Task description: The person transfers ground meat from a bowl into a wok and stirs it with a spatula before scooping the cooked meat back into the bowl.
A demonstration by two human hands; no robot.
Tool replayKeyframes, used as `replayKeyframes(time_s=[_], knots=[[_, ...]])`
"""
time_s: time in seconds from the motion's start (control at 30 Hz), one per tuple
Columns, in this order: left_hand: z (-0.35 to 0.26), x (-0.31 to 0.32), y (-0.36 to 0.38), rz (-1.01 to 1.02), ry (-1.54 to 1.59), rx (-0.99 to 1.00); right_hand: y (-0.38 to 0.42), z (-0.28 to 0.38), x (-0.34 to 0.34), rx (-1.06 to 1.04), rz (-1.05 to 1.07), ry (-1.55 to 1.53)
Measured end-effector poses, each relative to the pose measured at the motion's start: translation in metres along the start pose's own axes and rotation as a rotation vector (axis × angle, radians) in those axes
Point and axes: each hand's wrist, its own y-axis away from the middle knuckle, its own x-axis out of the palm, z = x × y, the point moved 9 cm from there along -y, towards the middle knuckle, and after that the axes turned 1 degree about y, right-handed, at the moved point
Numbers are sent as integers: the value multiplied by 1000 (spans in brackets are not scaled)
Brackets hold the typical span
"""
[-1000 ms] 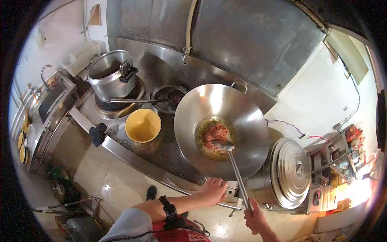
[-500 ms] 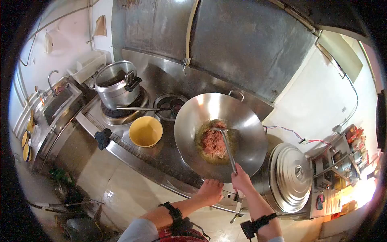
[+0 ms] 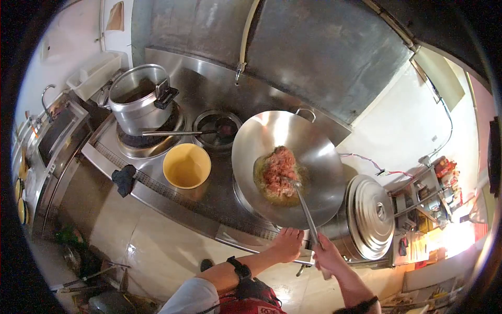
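Note:
A large steel wok [image 3: 325, 175] sits on the stove, its bowl tipped somewhat to the left in view. Pinkish minced meat [image 3: 278, 166] lies in a mound inside it, with yellowish oil around the lower edge. My right hand [image 3: 328, 254] is wrapped round the long handle of a wok spatula [image 3: 307, 210], whose head presses into the meat's near side and is partly covered. At the wok's near rim, my left hand [image 3: 288, 245] has its fingers closed over the edge; whatever handle is there stays hidden beneath them.
Left of the wok stand a yellow bowl [image 3: 186, 166] and a ladle [image 3: 178, 133] resting over a dark burner well. Behind is a big pressure cooker [image 3: 138, 114]. A dark cloth [image 3: 123, 180] hangs on the stove's front edge. Stacked round lids [image 3: 372, 215] lie right.
The spatula's head has come down toward the near side of the meat, which is now more heaped. My right hand has shifted right and lower. The whole view has turned slightly.

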Motion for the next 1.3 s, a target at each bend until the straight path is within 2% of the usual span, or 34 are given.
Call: replayKeyframes(time_s=[0.07,0.1,0.17,0.27,0.33,0.4,0.53,0.6,0.63,0.67,0.73,0.87,0.93,0.97,1.03,1.07,1.17,1.2,1.27,1.3], knots=[[1,5,0,43,-23,-19,-77,-20,1,-306,-116,90],[1,5,0,42,-27,-14,-73,-3,4,-309,-121,86],[1,4,1,10,11,12,-72,27,0,-136,-185,-132],[0,-2,5,-34,6,18,-33,61,-19,-56,-189,-91],[1,-4,5,0,13,3,-15,41,-32,-103,-143,-82],[0,-6,4,20,15,-27,10,29,-42,-78,-87,82],[-6,-3,2,29,-69,-42,-3,20,-32,-155,23,161],[-6,-3,0,56,-58,-72,-23,9,-18,-344,81,288],[-6,-7,2,64,-65,-70,-19,10,-19,-508,9,450],[-8,-8,2,70,-69,-66,-16,-3,-26,-507,10,450],[-8,-5,2,41,-71,-64,27,-3,-36,-345,111,469],[-7,-8,4,-23,-77,-66,49,-33,-78,-352,77,487],[-7,-8,5,-46,-68,-72,69,-9,-105,-780,-241,808],[-8,-8,6,-64,-59,-72,71,-5,-114,-777,-243,813],[-9,-10,7,-69,-59,-74,69,10,-140,-402,-198,841],[-9,-11,8,-71,-63,-81,72,26,-148,-394,-203,846],[-6,-11,9,-82,-9,-78,73,33,-150,-60,35,453],[-4,-12,9,-86,-3,-75,74,32,-149,-55,30,457],[-6,-22,12,-221,-7,-44,77,13,-142,52,44,399],[-5,-23,12,-230,-2,-47,84,9,-127,117,50,261]])
